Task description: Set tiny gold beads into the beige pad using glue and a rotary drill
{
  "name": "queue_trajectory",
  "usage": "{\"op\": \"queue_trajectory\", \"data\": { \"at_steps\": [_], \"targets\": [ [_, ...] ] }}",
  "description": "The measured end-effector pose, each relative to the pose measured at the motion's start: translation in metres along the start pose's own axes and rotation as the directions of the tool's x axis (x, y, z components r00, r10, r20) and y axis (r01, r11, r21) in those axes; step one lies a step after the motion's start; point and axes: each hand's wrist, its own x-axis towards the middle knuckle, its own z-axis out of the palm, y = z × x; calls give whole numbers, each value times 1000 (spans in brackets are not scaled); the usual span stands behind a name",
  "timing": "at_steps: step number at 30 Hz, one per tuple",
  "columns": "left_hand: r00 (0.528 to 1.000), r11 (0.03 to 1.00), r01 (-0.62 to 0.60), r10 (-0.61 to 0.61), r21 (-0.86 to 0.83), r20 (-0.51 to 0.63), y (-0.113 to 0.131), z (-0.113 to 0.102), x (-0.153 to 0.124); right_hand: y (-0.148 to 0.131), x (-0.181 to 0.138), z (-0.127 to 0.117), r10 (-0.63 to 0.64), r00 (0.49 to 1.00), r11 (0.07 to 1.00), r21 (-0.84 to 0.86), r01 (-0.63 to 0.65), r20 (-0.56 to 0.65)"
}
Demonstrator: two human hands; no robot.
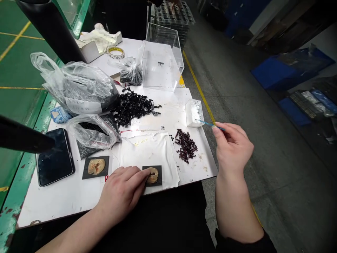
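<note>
My right hand (233, 146) pinches a thin blue stick (207, 123) between thumb and fingers. The stick's tip reaches into a small clear box (194, 121) with white material inside. My left hand (123, 186) rests at the table's front edge, its fingers curled and the index fingertip at a tan round lump (154, 176) on a black square pad (158, 168). Something small and dark shows at that fingertip, too small to make out. Left of this hand lies a second black pad (85, 172) with a cracked tan lump (96, 166).
A white cloth (147, 151) carries tiny yellowish pieces (140, 142). Beyond it lie piles of black parts (134, 107) and dark red parts (186, 146). Plastic bags (79, 84), a phone (55, 158), a tape roll (116, 52), a black bottle (52, 28) and a clear bin (162, 66) stand around.
</note>
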Motion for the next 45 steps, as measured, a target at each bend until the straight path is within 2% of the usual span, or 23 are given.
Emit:
{"op": "queue_trajectory", "data": {
  "at_steps": [5, 15, 18, 22, 25, 29, 32, 35, 38, 45],
  "targets": [
    [999, 997, 38, -38, -60, 5, 1, -2, -1, -5, 5, -1, -14, 1000, 999, -31, 13, -27],
    [994, 980, 110, -108, -166, 18, 2, -6, 0, 8, 5, 5, 77, 994, 997, 4, -77, -76],
    [992, 977, 124, -123, -172, 17, 2, -6, 0, 11, 8, 6, 83, 985, 996, 48, -76, -152],
    [994, 977, 109, -109, -182, 6, 1, -7, 2, 1, 13, 2, 89, 946, 991, 118, -55, -311],
    [994, 978, 87, -96, -190, -42, -2, -7, 1, -13, 15, -5, 94, 934, 977, 212, -20, -344],
    [994, 973, 66, -84, -222, -76, -4, -5, -2, -33, 7, -12, 163, 952, 891, 453, -30, -259],
    [991, 960, 84, -108, -269, -75, -3, -5, -2, -41, -7, -12, 185, 978, 842, 529, -106, -98],
    [991, 952, 101, -122, -290, -55, -2, -4, -2, -43, -25, -9, 111, 986, 814, 558, -160, 121],
    [992, 956, 113, -126, -270, -30, -2, -4, -2, -45, -42, -8, 64, 956, 818, 533, -214, 285],
    [996, 965, 77, -86, -250, -24, -3, -3, -3, -51, -61, -7, 84, 905, 843, 455, -288, 417]
  ]
}}
